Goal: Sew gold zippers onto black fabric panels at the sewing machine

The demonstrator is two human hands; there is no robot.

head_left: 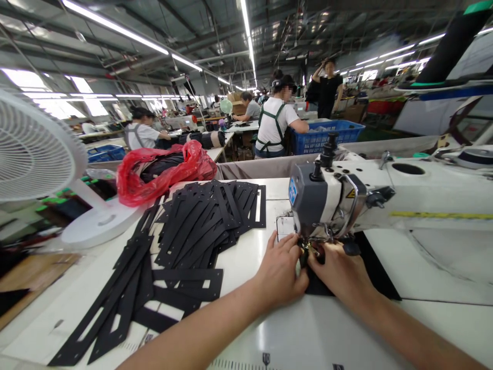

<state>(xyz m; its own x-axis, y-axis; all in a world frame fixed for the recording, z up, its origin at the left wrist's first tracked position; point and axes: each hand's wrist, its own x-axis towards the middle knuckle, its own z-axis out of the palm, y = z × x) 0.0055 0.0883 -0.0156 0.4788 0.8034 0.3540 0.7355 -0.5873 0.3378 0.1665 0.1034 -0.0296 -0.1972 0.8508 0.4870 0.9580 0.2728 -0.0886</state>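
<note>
Head view: black cloth lies under the sewing machine, beneath the right hand and showing on both sides of its wrist. The right hand is nearer, its fingers curled at the needle area; the left hand lies just left, fingers loosely extended, thumb bent. Whether either grips anything I cannot tell. The cloth's long axis is hidden. Black strips lie well left.

Room: dark metal roof high above the fingers, strung with lit tube lights running off ahead, bright windows far to their upper left, white worktable well beyond them, brown wooden surface at far left.
</note>
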